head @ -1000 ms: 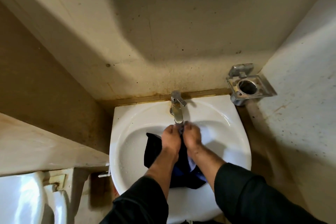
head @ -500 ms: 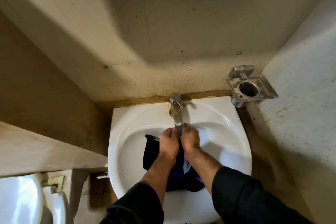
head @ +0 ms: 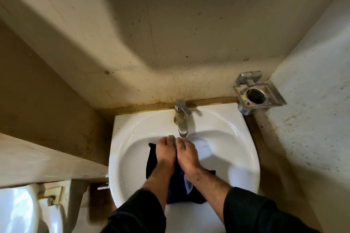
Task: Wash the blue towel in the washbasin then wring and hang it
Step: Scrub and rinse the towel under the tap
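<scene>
The dark blue towel (head: 151,159) lies bunched in the white washbasin (head: 244,159), wet, with a paler blue fold showing between my wrists. My left hand (head: 165,152) and my right hand (head: 186,154) are side by side just under the tap spout (head: 182,130). Both grip a pinched-up ridge of the towel, knuckles up, fingers curled into the cloth. The towel's middle is hidden under my hands and forearms. I cannot make out a stream of water from the spout.
A chrome tap with a lever (head: 181,108) stands at the basin's back edge. A metal cup holder (head: 255,94) juts from the right wall. A toilet cistern and lid (head: 19,208) sit at the lower left. Stained walls close in on three sides.
Both hands have stayed together on the towel under the spout, shifting only slightly. The towel's left edge hangs a little lower in the bowl.
</scene>
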